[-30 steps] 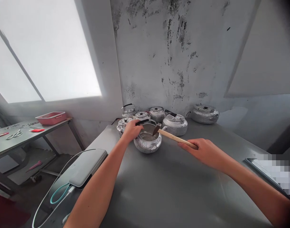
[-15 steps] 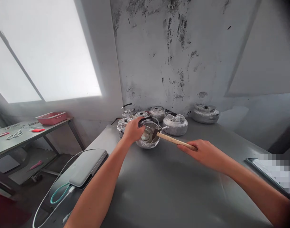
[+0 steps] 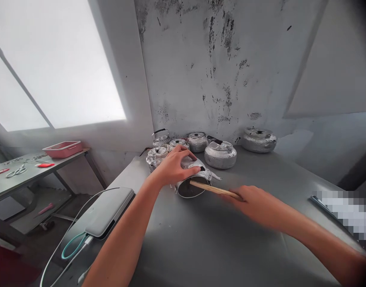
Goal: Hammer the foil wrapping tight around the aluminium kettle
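A silver metal kettle [image 3: 191,188] lies tilted on the grey table, its round opening facing me and its spout to the right. My left hand [image 3: 178,165] rests over the kettle's upper side, thumb and fingers spread apart. In my right hand [image 3: 245,199] is the wooden handle of a tool [image 3: 211,188]; its far end reaches inside the kettle opening, where the head is hidden. My right hand is slightly blurred.
Several silver kettles [image 3: 220,155] stand behind, near the wall, with one farther right [image 3: 259,140]. A grey power bank [image 3: 110,211] with cables lies left. On a side table are a pink basket [image 3: 63,149] and scissors [image 3: 16,171]. A blurred-out device [image 3: 340,217] lies right.
The kettle has tipped so that its opening faces me. My left hand has let go of the kettle's handle and spread over its side. My right hand has moved slightly down with the tool.
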### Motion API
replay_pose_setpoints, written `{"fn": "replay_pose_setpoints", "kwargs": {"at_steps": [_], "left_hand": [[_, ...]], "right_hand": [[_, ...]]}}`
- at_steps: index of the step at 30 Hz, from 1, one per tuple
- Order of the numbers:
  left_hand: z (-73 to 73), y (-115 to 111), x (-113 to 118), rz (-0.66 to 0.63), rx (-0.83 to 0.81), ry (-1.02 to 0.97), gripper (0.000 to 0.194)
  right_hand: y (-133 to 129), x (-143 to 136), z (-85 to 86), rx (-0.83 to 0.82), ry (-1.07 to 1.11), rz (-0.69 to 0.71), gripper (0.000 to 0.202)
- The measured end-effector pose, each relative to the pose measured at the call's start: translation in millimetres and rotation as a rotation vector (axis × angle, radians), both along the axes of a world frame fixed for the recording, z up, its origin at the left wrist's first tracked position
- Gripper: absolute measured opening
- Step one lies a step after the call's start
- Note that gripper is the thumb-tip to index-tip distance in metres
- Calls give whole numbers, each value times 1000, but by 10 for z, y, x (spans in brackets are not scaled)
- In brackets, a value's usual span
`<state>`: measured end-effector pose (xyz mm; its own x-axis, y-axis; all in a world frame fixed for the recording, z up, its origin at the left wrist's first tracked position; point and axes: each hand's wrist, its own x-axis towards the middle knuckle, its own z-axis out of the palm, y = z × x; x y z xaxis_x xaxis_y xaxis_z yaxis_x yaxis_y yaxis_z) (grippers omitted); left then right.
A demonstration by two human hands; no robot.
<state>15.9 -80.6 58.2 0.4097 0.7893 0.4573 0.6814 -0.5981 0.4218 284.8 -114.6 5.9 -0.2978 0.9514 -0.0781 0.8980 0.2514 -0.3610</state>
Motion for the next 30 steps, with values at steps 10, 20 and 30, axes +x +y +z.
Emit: {"fn": "replay_pose_setpoints", "kwargs": {"at_steps": [10, 20, 30], "left_hand": [[-39, 17, 78, -38, 50, 33, 41], [-37, -22, 128, 5, -26, 132, 45], [-59, -8, 197, 70, 2, 173, 39]], "right_hand": [[-359, -274, -77, -405, 273, -29, 48], [-623, -389, -260, -301, 407, -76, 47], [-603, -338, -438, -213, 510, -45, 44]]}}
